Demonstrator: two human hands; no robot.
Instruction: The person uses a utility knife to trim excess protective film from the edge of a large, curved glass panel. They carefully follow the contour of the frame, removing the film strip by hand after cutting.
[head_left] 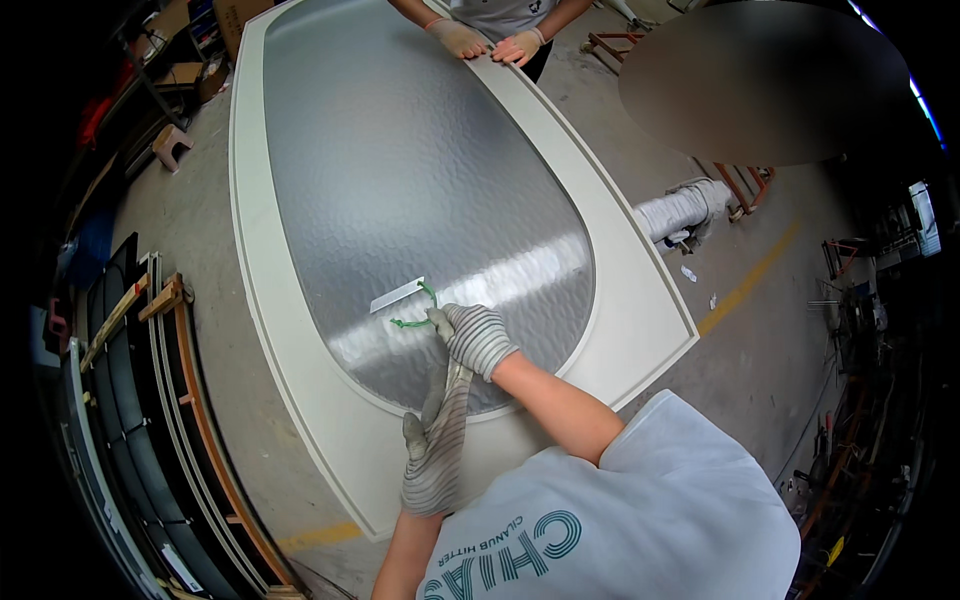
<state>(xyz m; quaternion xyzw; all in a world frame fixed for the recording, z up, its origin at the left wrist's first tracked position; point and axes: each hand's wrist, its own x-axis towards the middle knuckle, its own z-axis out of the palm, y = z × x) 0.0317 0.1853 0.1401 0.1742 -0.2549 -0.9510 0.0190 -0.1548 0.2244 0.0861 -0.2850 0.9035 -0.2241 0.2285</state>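
Note:
A large off-white framed panel with a rounded pane of rippled grey glass lies in front of me. Both my hands are over its near end, in grey-striped work gloves. My left hand points away from me with its fingers stretched out and thumb raised. My right hand is closed by the left fingertips; what lies in its grip is hidden. A green string curves up to the right thumb. Its other part runs to a narrow whitish strip over the glass.
Another person's gloved hands rest on the panel's far edge. Dark framed panels stand in a rack at left. A pink stool is on the floor beyond. At right lie a wrapped roll and a yellow floor line.

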